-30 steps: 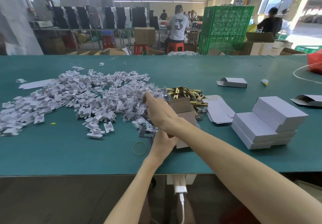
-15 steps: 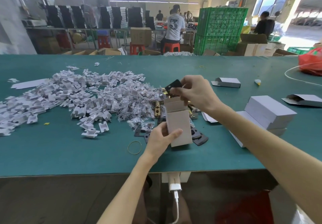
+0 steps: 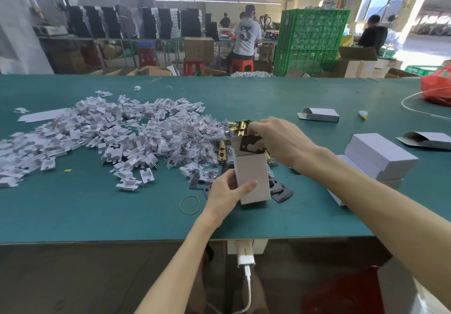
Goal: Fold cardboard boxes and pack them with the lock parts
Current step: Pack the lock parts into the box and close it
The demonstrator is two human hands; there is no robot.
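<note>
My left hand grips a small grey cardboard box standing upright on the green table, its top open. Right above that opening my right hand pinches a flat black lock plate. Brass latch parts lie just behind the box. More black plates lie flat beside the box's foot. Bagged screws are heaped to the left of the box.
A wide heap of white plastic inserts covers the table's left half. Closed grey boxes are stacked on the right, with two folded open ones beyond. A yellow rubber band lies near my left wrist. People work at benches behind.
My right hand reached left into the parts, came back with a black plate and has lowered it to the box's open top. My left hand keeps the box upright.
</note>
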